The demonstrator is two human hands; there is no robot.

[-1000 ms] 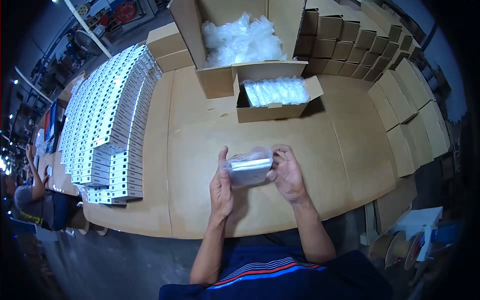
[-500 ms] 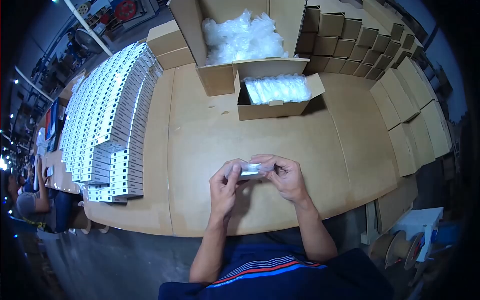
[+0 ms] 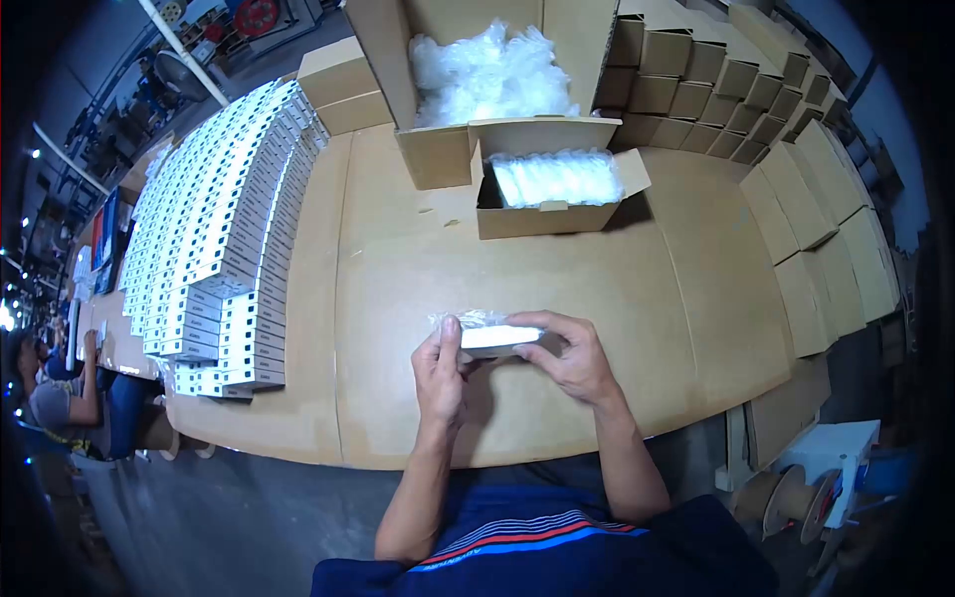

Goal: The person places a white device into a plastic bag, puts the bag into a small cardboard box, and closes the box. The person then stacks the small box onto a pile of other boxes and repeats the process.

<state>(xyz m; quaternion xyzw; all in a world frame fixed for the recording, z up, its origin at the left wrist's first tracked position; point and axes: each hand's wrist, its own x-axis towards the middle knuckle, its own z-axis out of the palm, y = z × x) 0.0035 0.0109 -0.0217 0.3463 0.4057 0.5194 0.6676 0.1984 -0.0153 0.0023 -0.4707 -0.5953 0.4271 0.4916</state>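
Note:
Between my two hands, above the front middle of the table, is a small white box [image 3: 497, 339] with clear plastic wrap [image 3: 468, 319] gathered along its far side. My left hand [image 3: 436, 376] grips its left end, thumb on top. At the other end, my right hand [image 3: 577, 360] pinches the box between thumb and fingers. Further back stands an open carton [image 3: 542, 223] with a row of plastic-wrapped packs [image 3: 562, 179] inside.
Behind that carton, a larger open box [image 3: 434, 159] holds loose clear plastic bags [image 3: 492, 75]. Stacked small white boxes [image 3: 224, 239] fill the left side. Brown cartons [image 3: 686, 85] are piled at the back right, with more cartons [image 3: 821, 239] along the right edge. A co-worker [image 3: 75, 398] sits at far left.
The white box now shows more of its long face between my hands, and the plastic has spread out behind it. My left hand has shifted slightly left.

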